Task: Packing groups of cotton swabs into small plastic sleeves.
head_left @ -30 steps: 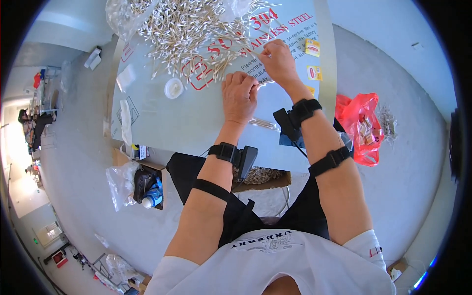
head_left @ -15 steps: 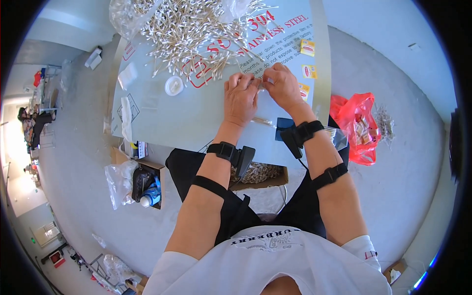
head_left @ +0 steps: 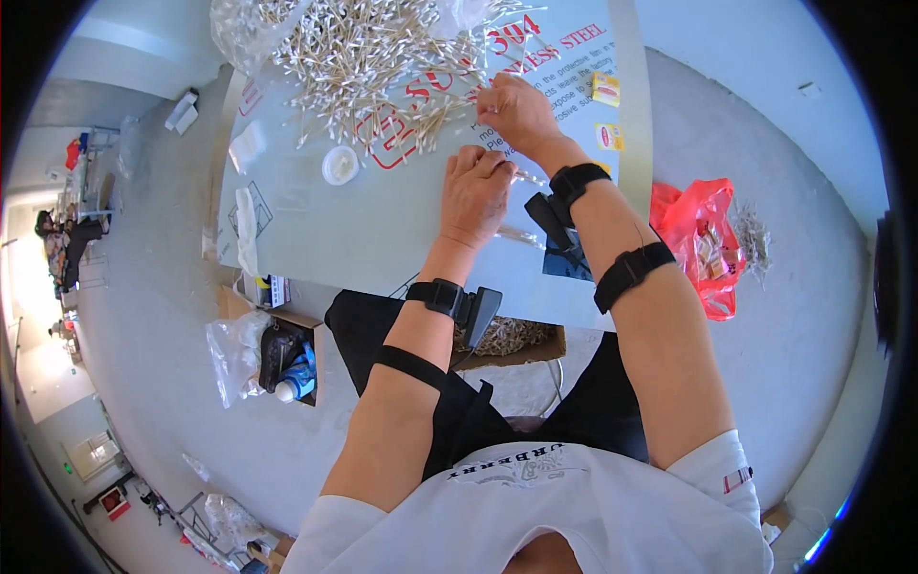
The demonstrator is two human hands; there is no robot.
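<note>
Reaching up since before, right hand (head_left: pixel 516 113) pinches cotton swabs (head_left: pixel 382 57) on the grey sheet (head_left: pixel 382 230); left hand (head_left: pixel 475 191) curls closed.

A grey concrete floor (head_left: pixel 813 316) spreads under bright, even light. A pale worktable (head_left: pixel 316 239) stands on it, with a red plastic bag (head_left: pixel 703 239) just beside.

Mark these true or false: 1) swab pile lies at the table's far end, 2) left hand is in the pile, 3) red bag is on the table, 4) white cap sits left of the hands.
1) True: the swab pile covers the far end of the table.
2) False: the left hand rests nearer, short of the pile; the right hand reaches its edge.
3) False: the red bag lies on the floor, right of the table.
4) True: the white cap.
</note>
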